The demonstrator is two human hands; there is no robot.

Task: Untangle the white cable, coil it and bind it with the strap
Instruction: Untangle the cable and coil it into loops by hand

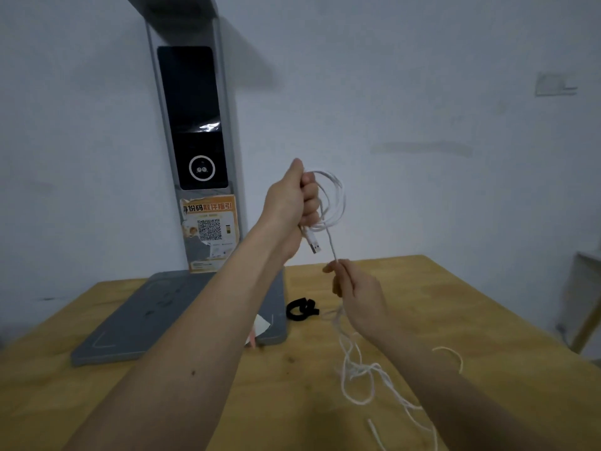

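My left hand (292,203) is raised above the table and grips several loops of the white cable (336,203), with the USB plug (314,244) hanging below the fist. A strand runs down from the coil to my right hand (354,291), which pinches it between thumb and fingers. Below that hand the rest of the cable (361,372) lies loose and tangled on the wooden table. The black strap (300,309) lies curled on the table, left of my right hand.
A grey stand (195,125) with a dark screen and a QR sticker rises at the back left, its flat base (156,317) lying on the wooden table (471,320). A pale wall is behind. A cabinet edge (582,297) shows at the far right.
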